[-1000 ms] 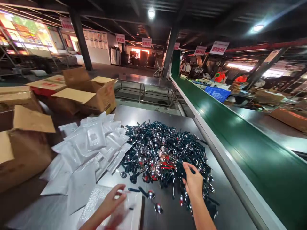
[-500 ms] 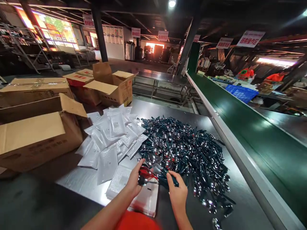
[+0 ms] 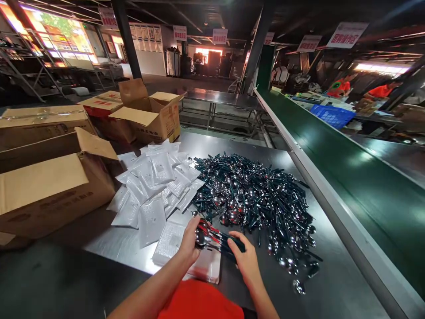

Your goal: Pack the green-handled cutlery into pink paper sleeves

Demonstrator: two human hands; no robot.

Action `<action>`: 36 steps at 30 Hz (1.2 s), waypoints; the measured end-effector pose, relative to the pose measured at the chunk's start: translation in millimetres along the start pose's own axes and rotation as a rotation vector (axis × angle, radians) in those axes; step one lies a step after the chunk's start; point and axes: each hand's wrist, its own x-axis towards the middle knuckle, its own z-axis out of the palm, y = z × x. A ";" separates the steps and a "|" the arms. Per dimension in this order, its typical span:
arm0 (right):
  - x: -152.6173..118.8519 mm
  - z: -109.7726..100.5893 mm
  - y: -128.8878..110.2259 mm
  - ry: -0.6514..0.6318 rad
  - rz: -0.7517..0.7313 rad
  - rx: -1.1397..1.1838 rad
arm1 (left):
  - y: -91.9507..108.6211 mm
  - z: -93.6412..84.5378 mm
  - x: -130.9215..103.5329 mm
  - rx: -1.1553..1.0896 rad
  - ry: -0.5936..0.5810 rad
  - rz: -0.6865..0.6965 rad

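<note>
A bunch of spoons [image 3: 215, 238] with dark handles is held level between my two hands, above a stack of white padded bags [image 3: 169, 241]. My left hand [image 3: 190, 241] is closed round the shiny bowl ends. The dark handle ends are gripped by my right hand [image 3: 244, 252]. Just beyond my hands a large heap of loose spoons [image 3: 252, 195] covers the middle and right of the metal table. Filled white bubble packets [image 3: 151, 186] lie in a loose pile left of the heap.
Open cardboard boxes [image 3: 49, 186] stand at the left, with another open box [image 3: 162, 119] behind the packets. A green conveyor belt [image 3: 352, 164] runs along the right. Beyond it are a blue basket [image 3: 332, 116] and two people in orange tops.
The spoons in my hands have come together into a tighter, more aligned bunch. My hands still hold both ends. The view has shifted slightly.
</note>
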 end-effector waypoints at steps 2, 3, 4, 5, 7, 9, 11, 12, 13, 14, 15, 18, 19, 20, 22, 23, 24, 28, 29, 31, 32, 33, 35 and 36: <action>-4.0 3.3 -3.2 0.013 -0.020 0.005 | 1.7 -2.4 -1.5 0.030 0.004 0.042; -4.9 4.9 -5.3 0.032 -0.026 0.003 | 2.4 -4.3 -1.2 0.052 0.023 0.055; -4.9 6.5 -7.6 0.059 -0.024 -0.008 | 2.8 -6.7 -0.3 0.074 0.048 0.058; -3.7 7.8 -10.0 0.089 -0.019 -0.028 | 2.6 -9.3 1.0 0.095 0.073 0.050; 1.6 9.5 -14.8 0.138 -0.014 -0.079 | 0.9 -14.5 3.8 0.123 0.107 0.014; 9.1 9.4 -20.0 0.155 -0.037 -0.126 | -2.4 -19.1 4.4 0.137 0.118 -0.032; 16.2 7.1 -25.9 0.137 -0.088 -0.152 | -5.7 -23.2 1.0 0.162 0.125 -0.135; 19.0 5.1 -29.2 0.120 -0.115 -0.161 | -6.9 -25.2 -2.2 0.175 0.101 -0.226; 21.2 2.8 -32.7 0.098 -0.140 -0.166 | -7.5 -27.3 -6.1 0.189 0.065 -0.322; 22.9 0.2 -36.3 0.068 -0.166 -0.169 | -7.5 -29.2 -10.2 0.203 0.018 -0.412; 24.1 -2.3 -39.7 0.032 -0.190 -0.173 | -6.8 -31.0 -14.2 0.218 -0.036 -0.485; 25.9 -8.4 -48.1 -0.069 -0.224 -0.212 | -0.6 -35.3 -20.3 0.282 -0.138 -0.531; 25.9 -9.4 -50.0 -0.091 -0.218 -0.229 | 2.2 -36.3 -20.0 0.310 -0.155 -0.517; 25.6 -9.7 -51.6 -0.104 -0.204 -0.241 | 5.0 -37.1 -18.6 0.336 -0.166 -0.511; 24.3 -8.6 -54.4 -0.115 -0.177 -0.241 | 9.6 -38.0 -15.1 0.369 -0.160 -0.526; 23.3 -7.2 -55.8 -0.121 -0.176 -0.239 | 10.9 -38.0 -13.8 0.377 -0.167 -0.560; 22.2 -5.4 -57.3 -0.127 -0.187 -0.242 | 11.4 -37.7 -13.3 0.379 -0.183 -0.601; 18.3 3.9 -63.7 -0.140 -0.229 -0.332 | 4.4 -36.7 -17.7 0.369 -0.227 -0.680; 18.1 5.7 -64.4 -0.144 -0.226 -0.343 | 1.6 -37.3 -18.8 0.388 -0.212 -0.658; 19.9 7.6 -62.7 -0.169 -0.227 -0.302 | -2.7 -39.9 -19.0 0.424 -0.161 -0.582; 22.5 7.7 -59.7 -0.180 -0.229 -0.250 | -3.4 -41.5 -18.0 0.418 -0.126 -0.541; 26.4 7.4 -54.9 -0.178 -0.223 -0.207 | -3.0 -43.0 -16.5 0.395 -0.086 -0.507; 37.8 6.1 -40.1 -0.125 -0.174 -0.204 | 1.0 -45.1 -13.4 0.322 -0.021 -0.475; 44.5 5.8 -30.4 -0.083 -0.138 -0.250 | 3.9 -45.9 -12.5 0.274 -0.014 -0.468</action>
